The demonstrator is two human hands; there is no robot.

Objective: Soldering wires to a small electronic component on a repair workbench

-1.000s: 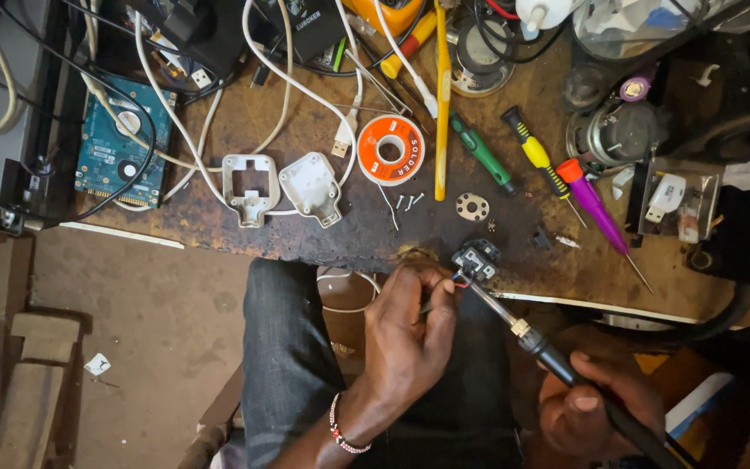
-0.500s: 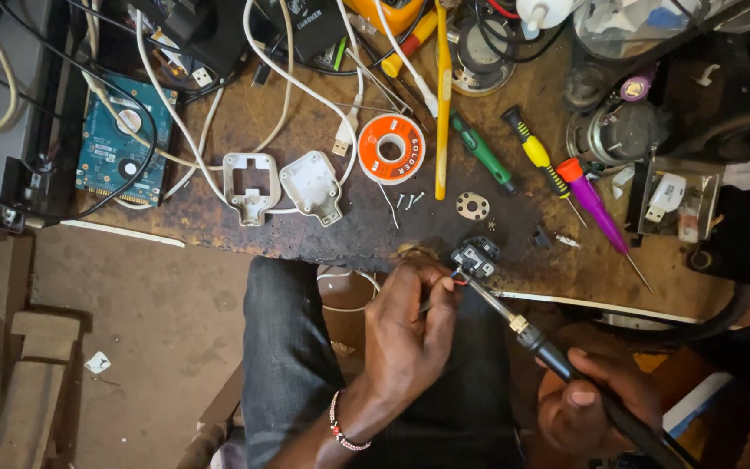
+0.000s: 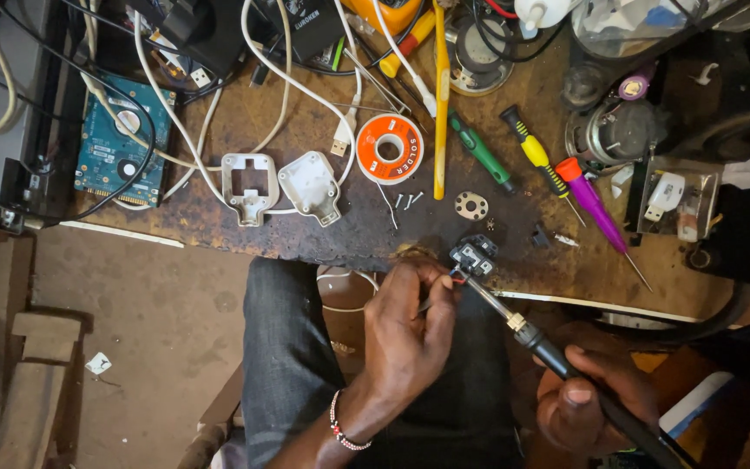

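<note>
Fingers [image 3: 434, 287] of the left hand [image 3: 408, 334] are pinching shut on a thin wire [image 3: 428, 302] and holding it up to a small black part [image 3: 474, 257], which is sitting at the near edge of the brown worktable [image 3: 323, 230]. Over on the other side, the right hand [image 3: 596, 401] is wrapping closed around the dark handle of a soldering iron [image 3: 557, 358], and the iron's metal tip is touching the black part. Farther back on the table, an orange solder spool [image 3: 390, 148] is lying near two white plug shells [image 3: 281, 186]. Green, yellow and purple screwdrivers [image 3: 538, 161] are lying just to the right of the spool.
</note>
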